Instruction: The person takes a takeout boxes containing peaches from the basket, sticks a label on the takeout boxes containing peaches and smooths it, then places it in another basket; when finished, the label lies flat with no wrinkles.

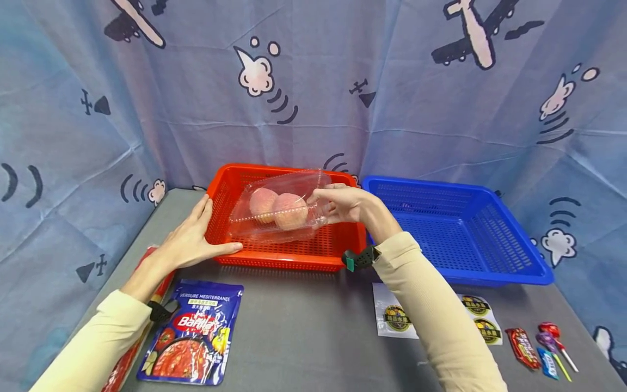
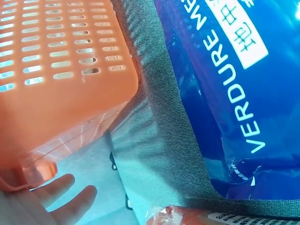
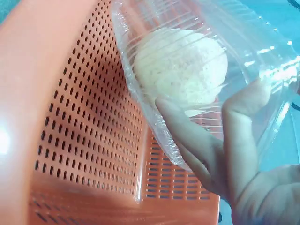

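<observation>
My right hand (image 1: 345, 203) pinches the right end of a clear plastic clamshell box (image 1: 247, 231), its thumb and fingers on the plastic. Inside the box sit two pinkish-yellow peaches, a left peach (image 1: 262, 201) and a right peach (image 1: 290, 210). The box is over the red basket (image 1: 289, 260), slightly tilted. In the right wrist view one peach (image 3: 180, 68) shows through the ribbed plastic. At the basket's front left corner, my left hand (image 1: 188, 242) touches the rim, thumb stretched along the front and fingers extended along the left side. Its fingertips are partly hidden in the left wrist view.
A blue basket (image 1: 458, 277) stands right of the red one. In front lie a blue Barilla pouch (image 1: 193, 332), a long red packet (image 1: 120, 370), sticker sheets (image 1: 384, 296), a red candy packet (image 1: 522, 348) and lollipops (image 1: 548, 329). A curtain hangs behind.
</observation>
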